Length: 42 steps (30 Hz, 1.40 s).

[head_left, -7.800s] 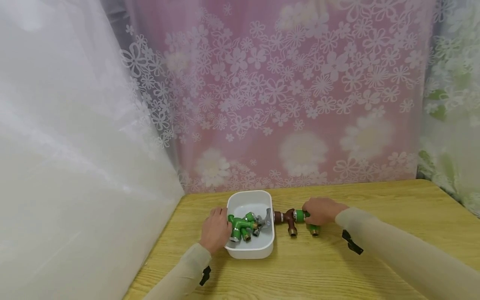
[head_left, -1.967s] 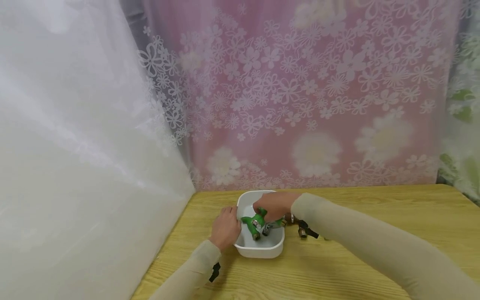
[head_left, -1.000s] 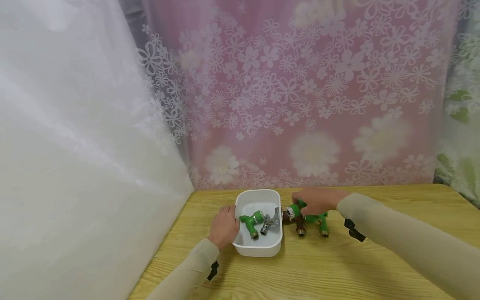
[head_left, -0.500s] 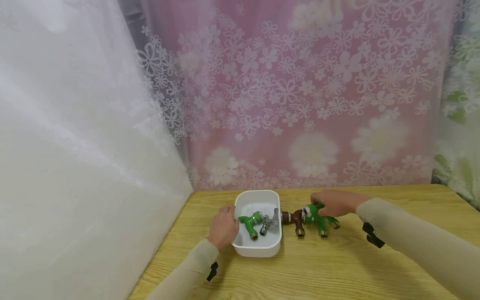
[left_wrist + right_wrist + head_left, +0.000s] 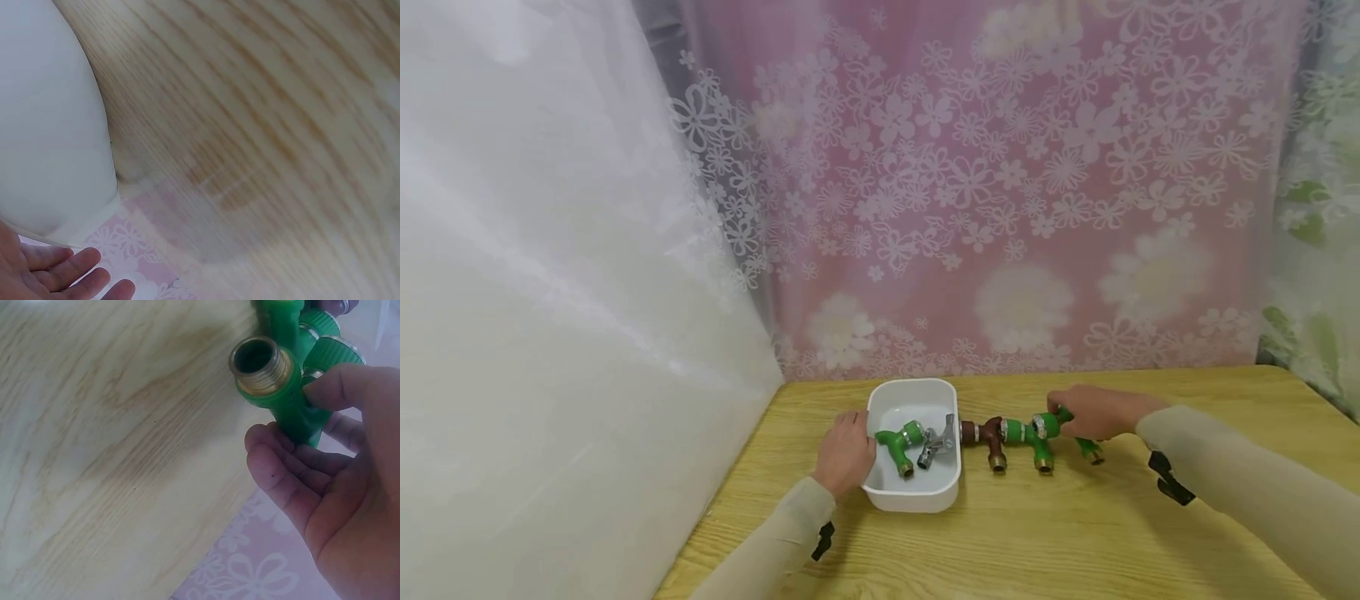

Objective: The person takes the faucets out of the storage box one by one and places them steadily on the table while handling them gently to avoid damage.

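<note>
My right hand (image 5: 1093, 411) pinches a green tap (image 5: 294, 415) with a ribbed collar and a brass threaded outlet, low over the table at the right end of a row of taps. Left of it in that row lie another green tap (image 5: 1042, 454) and a brown tap (image 5: 992, 437) beside the white tub (image 5: 913, 502). My left hand (image 5: 846, 454) rests against the tub's left side, its fingers loosely extended at the rim in the left wrist view. Inside the tub are a green tap (image 5: 898, 446) and a chrome tap (image 5: 934, 448) with a lever.
The wooden table (image 5: 1000, 542) runs back to a pink flowered curtain (image 5: 925, 208). White plastic sheeting (image 5: 587, 292) hangs along the table's left side, and a green-patterned curtain (image 5: 1311, 233) hangs at the right.
My right hand has lifted a green tap out of the tub and carried it rightward past the brown and green ones. Fewer green taps are in the tub. My left hand has stayed at the tub.
</note>
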{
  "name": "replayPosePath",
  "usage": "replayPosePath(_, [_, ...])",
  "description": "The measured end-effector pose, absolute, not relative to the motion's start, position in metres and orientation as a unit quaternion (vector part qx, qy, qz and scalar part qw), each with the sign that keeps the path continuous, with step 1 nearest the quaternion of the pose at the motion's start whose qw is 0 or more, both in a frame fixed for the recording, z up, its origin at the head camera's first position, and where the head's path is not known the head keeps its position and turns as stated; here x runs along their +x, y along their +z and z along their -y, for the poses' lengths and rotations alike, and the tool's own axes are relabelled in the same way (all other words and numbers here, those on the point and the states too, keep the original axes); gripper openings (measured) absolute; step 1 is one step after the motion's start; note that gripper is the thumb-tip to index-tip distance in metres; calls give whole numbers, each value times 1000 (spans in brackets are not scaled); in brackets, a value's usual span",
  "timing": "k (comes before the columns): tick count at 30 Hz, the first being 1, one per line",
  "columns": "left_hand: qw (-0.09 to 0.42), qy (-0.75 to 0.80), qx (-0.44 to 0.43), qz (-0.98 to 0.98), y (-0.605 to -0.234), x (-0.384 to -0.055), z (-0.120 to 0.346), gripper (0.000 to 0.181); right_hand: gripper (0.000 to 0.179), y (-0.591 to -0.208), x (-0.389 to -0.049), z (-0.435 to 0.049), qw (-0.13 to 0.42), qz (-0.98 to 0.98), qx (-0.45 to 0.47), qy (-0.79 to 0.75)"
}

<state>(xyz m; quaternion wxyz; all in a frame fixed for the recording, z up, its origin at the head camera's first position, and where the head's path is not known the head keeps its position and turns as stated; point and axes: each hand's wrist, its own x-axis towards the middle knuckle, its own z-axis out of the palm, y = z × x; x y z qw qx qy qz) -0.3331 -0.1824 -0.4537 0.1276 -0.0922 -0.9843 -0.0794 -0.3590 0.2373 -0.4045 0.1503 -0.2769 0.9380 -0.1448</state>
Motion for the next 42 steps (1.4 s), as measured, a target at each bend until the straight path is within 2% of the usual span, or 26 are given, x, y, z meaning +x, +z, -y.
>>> replayPosePath(14, [127, -79, -93, 984, -458, -332, 182, 46, 20, -427, -356, -254, 167, -942, -234, -174])
replayPosePath(22, [109, -83, -105, 985, -462, -332, 175, 48, 15, -437, -343, -270, 177, -940, -220, -191])
replayPosePath(26, [121, -85, -102, 984, -463, -332, 176, 47, 16, -439, -343, -271, 177, -942, -215, -189])
replayPosePath(35, [124, -86, -95, 984, -460, -335, 181, 48, 18, -441, -354, -269, 157, -949, -225, -153])
replayPosePath(42, [135, -79, -96, 983, -455, -335, 183, 47, 29, -423, -352, -258, 116, -956, -251, -93])
